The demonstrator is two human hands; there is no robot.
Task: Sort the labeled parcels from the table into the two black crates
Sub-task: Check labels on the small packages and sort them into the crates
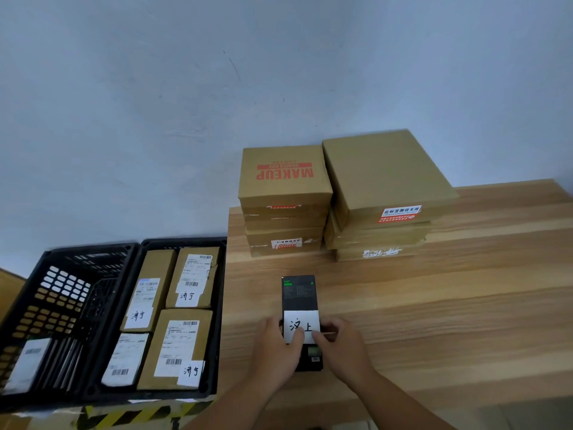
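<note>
Pinching the black parcel (299, 294) from both sides, your left hand (277, 341) and right hand (339, 339) have the fingers curled against its long edges, and the thumbs rest on the white label (302, 321). The parcel lies flat on the table (434, 305), close to the left edge; I cannot tell if it is already a little lifted.

I judge that you are at the step of reading the label and taking the parcel up. The brown parcels (179, 346) in the right crate (186, 242) carry handwritten characters different from this one, so it probably belongs in the left crate (46, 252), which stands further away. The next move calls for a firm hold, a lift, and a carry over the right crate without catching on its rim. The stacks of cardboard boxes (283, 178) behind stand well apart from your hands.
</note>
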